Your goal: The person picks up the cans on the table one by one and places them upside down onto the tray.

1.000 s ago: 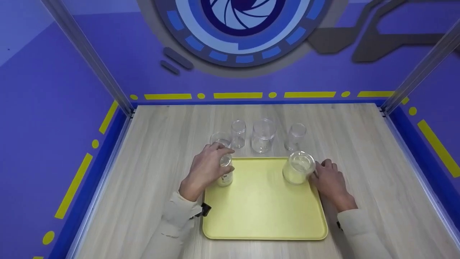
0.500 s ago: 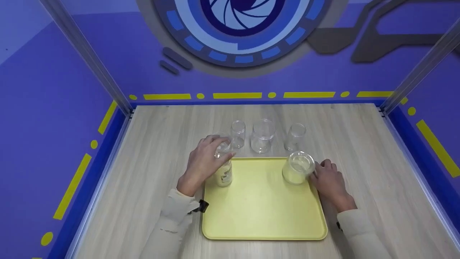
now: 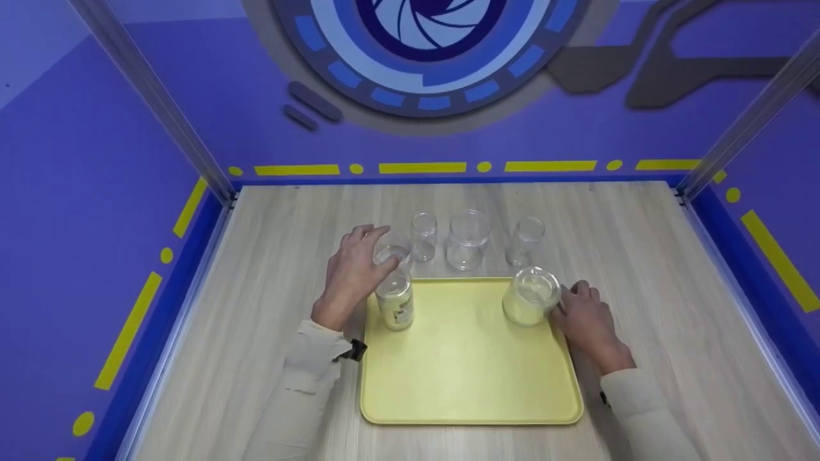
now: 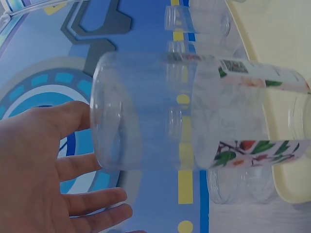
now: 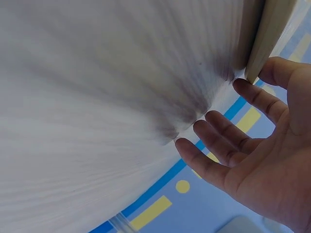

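A clear jar (image 3: 395,301) with a fruit-and-leaf label stands at the back left corner of the yellow tray (image 3: 474,371). My left hand (image 3: 352,272) is at the jar's upper end, fingers and thumb spread apart. In the left wrist view, the jar (image 4: 146,111) fills the middle, with the left hand (image 4: 43,160) beside its rounded end. On the tray's right edge, my right hand (image 3: 586,323) has its thumb and index finger on either side of the rim. Its other fingertips (image 5: 184,145) touch the table. Beside that hand, a wide clear jar (image 3: 530,298) stands on the tray.
Behind the tray stand more clear glass vessels: a narrow one (image 3: 423,237), a wide one (image 3: 467,240) and another narrow one (image 3: 526,242). A further clear vessel (image 3: 394,243) is partly hidden by my left hand. Blue panels (image 3: 192,96) enclose the wooden table (image 3: 653,256).
My left hand has loosened from the labelled jar and moved up and slightly left, its fingers spreading. The jar stays on the tray. My right hand has not moved.
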Demonstrator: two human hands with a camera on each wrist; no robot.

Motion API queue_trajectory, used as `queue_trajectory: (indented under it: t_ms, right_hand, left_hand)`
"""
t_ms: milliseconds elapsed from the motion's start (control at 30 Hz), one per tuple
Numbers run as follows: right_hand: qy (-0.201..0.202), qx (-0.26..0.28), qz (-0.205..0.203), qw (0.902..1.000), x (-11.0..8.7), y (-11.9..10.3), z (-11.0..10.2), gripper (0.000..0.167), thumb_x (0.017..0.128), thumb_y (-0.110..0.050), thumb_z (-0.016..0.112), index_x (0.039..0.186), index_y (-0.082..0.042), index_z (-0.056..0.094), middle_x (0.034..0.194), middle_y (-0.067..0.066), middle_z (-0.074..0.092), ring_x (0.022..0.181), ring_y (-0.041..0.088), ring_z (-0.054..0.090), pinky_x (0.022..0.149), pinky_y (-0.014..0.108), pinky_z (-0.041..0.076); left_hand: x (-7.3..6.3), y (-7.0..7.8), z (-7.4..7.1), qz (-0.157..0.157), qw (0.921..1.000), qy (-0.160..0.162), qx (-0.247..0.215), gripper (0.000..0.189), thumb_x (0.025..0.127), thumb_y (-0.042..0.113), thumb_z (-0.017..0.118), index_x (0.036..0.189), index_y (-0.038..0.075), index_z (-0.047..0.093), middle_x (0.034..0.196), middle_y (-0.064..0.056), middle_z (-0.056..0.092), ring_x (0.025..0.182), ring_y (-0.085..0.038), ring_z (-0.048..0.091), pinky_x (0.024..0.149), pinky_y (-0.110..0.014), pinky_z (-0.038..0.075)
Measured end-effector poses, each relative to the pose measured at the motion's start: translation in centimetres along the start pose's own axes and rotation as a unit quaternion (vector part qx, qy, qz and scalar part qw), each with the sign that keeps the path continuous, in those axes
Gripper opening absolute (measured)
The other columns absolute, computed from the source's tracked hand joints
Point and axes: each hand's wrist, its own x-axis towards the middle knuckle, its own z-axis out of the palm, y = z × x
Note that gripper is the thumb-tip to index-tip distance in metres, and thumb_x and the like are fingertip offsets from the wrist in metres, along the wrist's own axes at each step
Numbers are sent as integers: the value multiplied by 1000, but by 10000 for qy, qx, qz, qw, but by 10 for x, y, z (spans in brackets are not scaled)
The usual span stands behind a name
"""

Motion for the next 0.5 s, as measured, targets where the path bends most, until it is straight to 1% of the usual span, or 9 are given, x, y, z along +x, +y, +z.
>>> queue_trajectory:
  t_ms: [100,200,300,400,500]
  right_hand:
    - [44,-23,-21,10000,0,0,0,37,103,-23,62,130,3,63,115,34,54,104,53,54,72,69,49]
    - [64,-51,-56,10000,0,0,0,37,105,-26,61,130,1,63,113,33,54,102,52,54,71,69,50]
    - [77,-49,-88,9999,-1,-1,0,36,107,-27,61,130,0,63,112,32,53,102,52,54,69,69,50]
    - [116,-46,-102,9999,-1,-1,0,35,106,-26,61,128,1,64,111,32,54,101,52,55,68,69,50]
    - [123,-48,-119,9998,0,0,0,34,105,-25,62,127,1,64,110,32,54,100,52,55,67,67,50]
  left_hand:
    - [5,-3,0,-46,10000,-17,86,61,94,36,77,150,15,62,152,-16,54,137,-37,52,99,-58,53]
    - [9,-7,1,5,10000,6,96,61,94,35,77,149,13,62,152,-17,55,137,-38,52,97,-60,53]
    - [13,-11,2,43,9999,16,131,62,94,38,76,149,12,62,150,-18,55,136,-38,53,95,-60,54]
    - [18,-12,3,16,9998,3,191,64,94,40,77,149,12,62,150,-17,56,135,-38,53,96,-59,54]
    - [22,-15,4,-58,9996,-87,264,66,93,41,78,150,12,61,150,-17,56,136,-37,52,98,-57,53]
